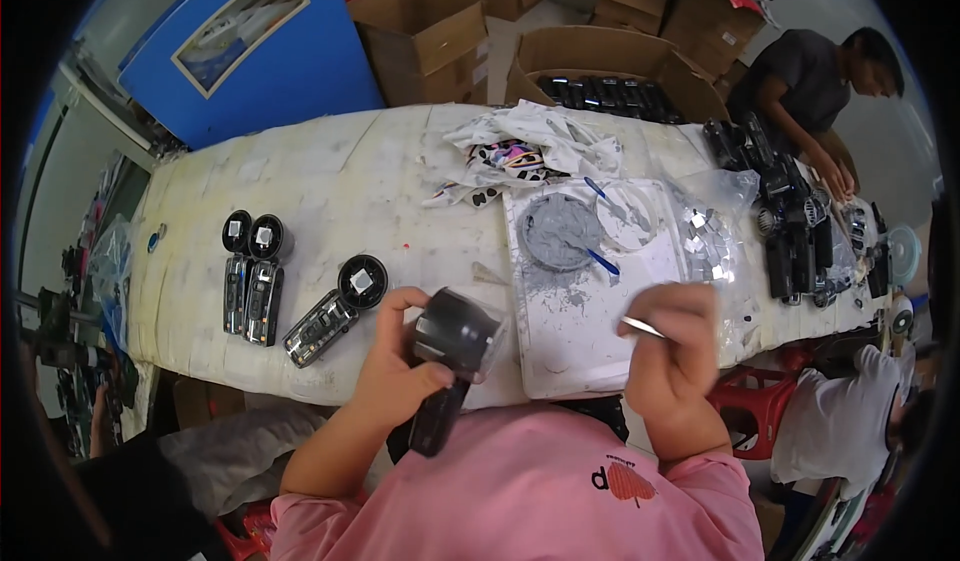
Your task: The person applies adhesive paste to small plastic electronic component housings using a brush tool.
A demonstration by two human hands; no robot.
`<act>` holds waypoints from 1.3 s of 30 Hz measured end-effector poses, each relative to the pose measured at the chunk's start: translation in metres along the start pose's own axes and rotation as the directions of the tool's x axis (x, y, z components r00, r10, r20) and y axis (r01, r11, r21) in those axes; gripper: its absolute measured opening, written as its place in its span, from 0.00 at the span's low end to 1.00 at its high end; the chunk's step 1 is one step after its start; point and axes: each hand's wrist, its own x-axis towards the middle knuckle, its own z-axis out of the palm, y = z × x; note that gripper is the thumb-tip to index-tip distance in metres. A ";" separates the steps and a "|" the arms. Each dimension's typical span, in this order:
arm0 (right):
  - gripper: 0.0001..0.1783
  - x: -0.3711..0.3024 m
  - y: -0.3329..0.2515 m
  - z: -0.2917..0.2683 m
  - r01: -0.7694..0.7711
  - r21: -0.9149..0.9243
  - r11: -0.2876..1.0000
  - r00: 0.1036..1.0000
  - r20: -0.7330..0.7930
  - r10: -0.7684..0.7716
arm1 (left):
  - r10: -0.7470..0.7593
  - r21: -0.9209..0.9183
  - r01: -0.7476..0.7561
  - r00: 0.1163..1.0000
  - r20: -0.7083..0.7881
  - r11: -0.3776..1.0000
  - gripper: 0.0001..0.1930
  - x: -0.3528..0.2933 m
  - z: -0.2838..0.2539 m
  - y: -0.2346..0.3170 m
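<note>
Your left hand (398, 371) grasps a black device (450, 341); your right hand (675, 333), curled over the tray's (560, 366) edge, pinches a silvery piece (643, 328).

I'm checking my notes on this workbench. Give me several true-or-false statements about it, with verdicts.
1. The left hand holds a black round-headed handheld device. True.
2. The right hand is empty. False: it holds a thin silvery piece.
3. A grey-smeared round dish is on the white tray. True.
4. The silvery squares lie left of the tray. False: they lie to its right.
5. Three similar devices lie on the table, left of the left hand. True.
</note>
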 end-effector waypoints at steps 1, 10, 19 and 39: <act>0.22 -0.004 -0.002 0.005 0.099 0.183 0.978 0.986 -0.152 -0.072 | -0.062 -0.160 0.054 0.997 -0.046 0.986 0.37 0.000 0.007 -0.001; 0.10 -0.011 0.012 0.071 -0.150 0.510 0.847 0.965 -0.110 0.237 | -0.061 0.117 0.040 0.980 0.187 0.992 0.34 0.000 0.033 -0.018; 0.11 -0.011 0.026 0.052 -0.430 0.447 0.784 0.893 0.080 0.444 | 0.247 0.855 -0.252 0.957 0.151 0.454 0.33 0.006 0.013 -0.015; 0.10 0.006 0.032 0.078 -0.015 -0.107 0.994 0.726 0.682 0.084 | 0.503 0.906 -0.322 0.851 0.151 0.273 0.09 -0.006 -0.006 -0.029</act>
